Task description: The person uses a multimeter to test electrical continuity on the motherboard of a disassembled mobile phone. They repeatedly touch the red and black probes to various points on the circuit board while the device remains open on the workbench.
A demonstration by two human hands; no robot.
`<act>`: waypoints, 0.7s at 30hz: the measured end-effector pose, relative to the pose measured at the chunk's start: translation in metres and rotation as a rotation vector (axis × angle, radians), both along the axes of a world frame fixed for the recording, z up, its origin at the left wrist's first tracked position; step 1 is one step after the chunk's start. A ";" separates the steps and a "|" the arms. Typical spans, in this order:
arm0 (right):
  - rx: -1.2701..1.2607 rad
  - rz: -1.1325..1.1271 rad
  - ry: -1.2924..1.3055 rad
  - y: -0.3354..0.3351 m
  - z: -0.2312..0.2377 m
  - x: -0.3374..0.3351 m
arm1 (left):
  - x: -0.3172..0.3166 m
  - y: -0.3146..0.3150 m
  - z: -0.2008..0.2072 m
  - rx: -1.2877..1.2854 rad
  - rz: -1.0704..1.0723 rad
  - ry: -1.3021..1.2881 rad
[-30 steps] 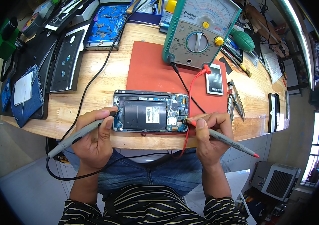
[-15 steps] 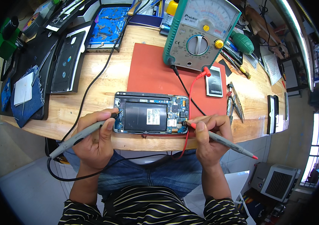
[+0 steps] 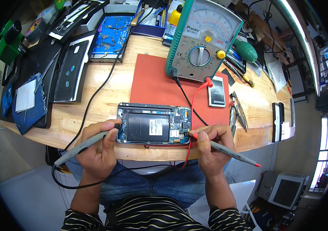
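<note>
An opened smartphone (image 3: 146,127), its circuit board and black battery bay bare, lies sideways near the table's front edge. My left hand (image 3: 98,144) is closed on a grey test probe (image 3: 80,148) with a black cable, its tip at the phone's left end. In my right hand (image 3: 215,148) is a second grey probe (image 3: 231,153) with red ends, pinched like a pen. Its tip meets the board near the phone's lower right corner; exact contact is too small to tell. Both leads run to an analog multimeter (image 3: 202,46) standing behind the phone; the needle is hard to make out.
A red mat (image 3: 148,77) lies under the multimeter and a phone battery (image 3: 216,92). Tweezers (image 3: 240,111) and other hand tools sit to the right. At left are a black case (image 3: 71,71), a denim cloth (image 3: 37,109) and a blue parts tray (image 3: 112,34).
The whole bench appears slightly lower in the picture, as the view has shifted. Both hands still hold the probes at the same two ends of the phone.
</note>
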State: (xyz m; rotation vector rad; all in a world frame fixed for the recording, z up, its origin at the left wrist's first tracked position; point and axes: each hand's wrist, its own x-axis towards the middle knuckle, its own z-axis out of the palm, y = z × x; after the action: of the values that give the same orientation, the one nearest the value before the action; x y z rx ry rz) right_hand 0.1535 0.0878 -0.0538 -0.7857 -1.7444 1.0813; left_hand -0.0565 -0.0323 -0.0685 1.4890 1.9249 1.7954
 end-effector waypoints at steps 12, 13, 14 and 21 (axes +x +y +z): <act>-0.051 -0.011 0.071 0.000 0.000 0.000 | 0.000 -0.001 0.003 -0.021 -0.017 -0.026; -0.055 -0.014 0.064 0.000 0.001 0.000 | 0.000 -0.002 0.004 -0.052 -0.032 -0.009; -0.055 -0.013 0.060 0.000 0.001 0.000 | 0.000 -0.002 0.005 -0.065 -0.038 -0.016; -0.066 -0.010 0.058 0.000 0.002 0.001 | 0.000 0.000 0.004 -0.023 -0.017 -0.027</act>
State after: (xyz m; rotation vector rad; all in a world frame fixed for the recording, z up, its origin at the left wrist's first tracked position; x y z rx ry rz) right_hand 0.1543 0.0878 -0.0518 -0.7954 -1.6621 1.1488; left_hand -0.0567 -0.0325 -0.0648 1.4625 1.9076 1.7713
